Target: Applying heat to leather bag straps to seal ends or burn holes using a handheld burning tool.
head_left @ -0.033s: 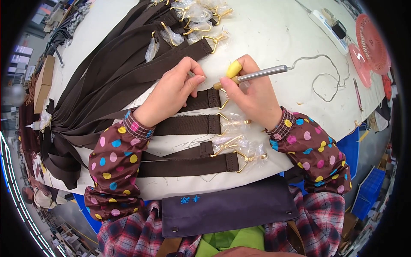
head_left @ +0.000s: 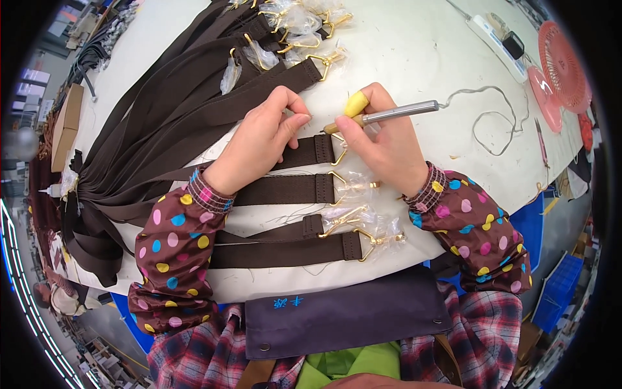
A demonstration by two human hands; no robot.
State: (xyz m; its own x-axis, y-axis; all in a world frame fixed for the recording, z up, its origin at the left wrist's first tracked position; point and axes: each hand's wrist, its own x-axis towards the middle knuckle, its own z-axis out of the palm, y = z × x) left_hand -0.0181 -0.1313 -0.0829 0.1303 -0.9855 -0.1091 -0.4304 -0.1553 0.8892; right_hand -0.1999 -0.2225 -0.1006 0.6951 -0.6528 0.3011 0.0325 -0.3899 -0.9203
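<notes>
My left hand (head_left: 262, 139) has its fingertips curled together above a dark brown webbing strap (head_left: 301, 152) with a stitched end; what they hold, if anything, I cannot make out. My right hand (head_left: 382, 142), with a yellow finger cover, grips a pen-like electric tool (head_left: 405, 109) with a wooden section, a silver barrel and a grey cord (head_left: 479, 117). Its left end is at that strap's stitched end (head_left: 324, 148), by a gold metal ring (head_left: 340, 155). Nearer me lie more straps (head_left: 278, 189) with gold hardware (head_left: 374, 240) in clear plastic.
A large bundle of brown straps (head_left: 103, 214) spreads over the white table (head_left: 427, 52) to the left and back. At right are a power strip (head_left: 492, 45), a pink fan (head_left: 560, 65) and a slim tool (head_left: 541, 142). Blue crates (head_left: 557, 292) stand below the table; someone (head_left: 65, 298) is at lower left.
The silver barrel of the tool in my right hand has shifted very slightly to the right. My left hand is in the same place.
</notes>
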